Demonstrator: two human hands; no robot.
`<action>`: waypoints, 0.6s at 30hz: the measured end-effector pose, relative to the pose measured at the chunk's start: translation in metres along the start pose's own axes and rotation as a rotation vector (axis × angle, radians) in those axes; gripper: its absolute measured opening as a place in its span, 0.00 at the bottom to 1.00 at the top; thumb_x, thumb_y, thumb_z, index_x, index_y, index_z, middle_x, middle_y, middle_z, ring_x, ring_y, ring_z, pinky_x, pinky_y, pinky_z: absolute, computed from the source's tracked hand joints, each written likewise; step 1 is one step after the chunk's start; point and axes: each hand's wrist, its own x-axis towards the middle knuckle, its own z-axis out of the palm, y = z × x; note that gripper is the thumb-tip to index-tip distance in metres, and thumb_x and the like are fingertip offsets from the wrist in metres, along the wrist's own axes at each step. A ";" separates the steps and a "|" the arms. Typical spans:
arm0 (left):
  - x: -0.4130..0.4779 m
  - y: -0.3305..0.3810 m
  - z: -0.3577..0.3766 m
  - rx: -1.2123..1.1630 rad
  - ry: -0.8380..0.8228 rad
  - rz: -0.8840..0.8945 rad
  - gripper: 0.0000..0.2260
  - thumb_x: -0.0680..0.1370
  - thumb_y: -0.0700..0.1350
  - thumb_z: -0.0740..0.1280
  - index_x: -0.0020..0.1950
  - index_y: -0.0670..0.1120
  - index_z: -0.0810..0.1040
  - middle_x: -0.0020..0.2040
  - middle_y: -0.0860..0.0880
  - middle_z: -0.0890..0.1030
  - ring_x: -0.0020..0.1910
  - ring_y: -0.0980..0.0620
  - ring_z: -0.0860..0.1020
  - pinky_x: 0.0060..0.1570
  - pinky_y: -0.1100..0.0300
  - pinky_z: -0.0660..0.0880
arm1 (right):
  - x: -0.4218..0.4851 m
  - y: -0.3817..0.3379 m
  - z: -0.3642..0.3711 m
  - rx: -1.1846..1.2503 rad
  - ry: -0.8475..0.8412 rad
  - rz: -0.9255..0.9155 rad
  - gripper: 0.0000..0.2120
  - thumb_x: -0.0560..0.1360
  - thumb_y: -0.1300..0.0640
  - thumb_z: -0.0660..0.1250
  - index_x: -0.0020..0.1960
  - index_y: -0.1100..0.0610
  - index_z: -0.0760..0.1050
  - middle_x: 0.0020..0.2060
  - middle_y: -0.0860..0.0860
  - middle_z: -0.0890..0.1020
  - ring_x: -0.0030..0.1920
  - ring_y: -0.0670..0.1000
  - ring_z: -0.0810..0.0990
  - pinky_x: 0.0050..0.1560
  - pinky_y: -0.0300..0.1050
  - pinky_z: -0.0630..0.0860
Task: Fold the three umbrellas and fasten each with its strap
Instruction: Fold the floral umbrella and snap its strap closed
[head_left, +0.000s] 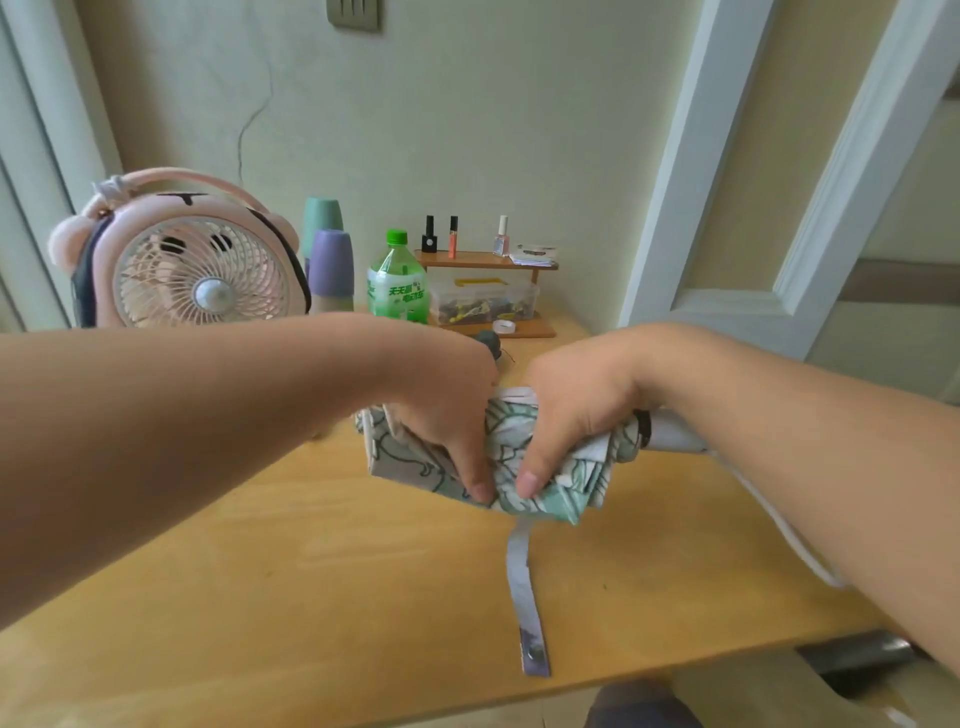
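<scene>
A collapsed umbrella (566, 480) with a white and teal patterned canopy is held lying sideways just above the wooden table (311, 571). My left hand (441, 415) grips its left part, thumb pressed on the folds. My right hand (576, 410) clasps the bunched fabric near the white handle (670, 434), which points right under my forearm. The strap (522, 587) hangs loose, its snap end (535, 652) dangling near the table's front edge. A white wrist cord (789, 535) trails from the handle. No other umbrella shows.
At the back stand a pink desk fan (192, 270), two stacked-looking cups (330, 260), a green bottle (397, 283), and a small wooden shelf (488, 260) with nail polish bottles and a clear box. A tape roll (503, 326) lies beside it. A door frame is at right.
</scene>
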 end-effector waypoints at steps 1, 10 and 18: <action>0.000 0.005 0.007 0.109 0.097 0.000 0.30 0.60 0.70 0.78 0.52 0.53 0.80 0.43 0.54 0.83 0.42 0.50 0.81 0.47 0.55 0.80 | 0.001 0.005 0.000 0.100 -0.063 0.014 0.15 0.68 0.49 0.82 0.48 0.57 0.86 0.42 0.54 0.88 0.43 0.56 0.88 0.50 0.49 0.85; 0.000 -0.001 0.051 0.358 0.614 0.029 0.10 0.76 0.44 0.65 0.49 0.50 0.63 0.35 0.53 0.68 0.30 0.48 0.70 0.26 0.57 0.65 | 0.022 0.031 0.005 0.384 -0.392 0.034 0.07 0.70 0.54 0.74 0.35 0.56 0.86 0.33 0.54 0.85 0.30 0.50 0.83 0.30 0.40 0.78; 0.018 -0.022 0.038 -0.152 0.006 -0.035 0.13 0.68 0.47 0.73 0.48 0.40 0.82 0.37 0.48 0.84 0.29 0.50 0.78 0.27 0.63 0.71 | 0.010 -0.004 0.029 -0.500 0.337 -0.019 0.29 0.62 0.33 0.80 0.48 0.49 0.70 0.42 0.47 0.79 0.42 0.53 0.80 0.42 0.49 0.79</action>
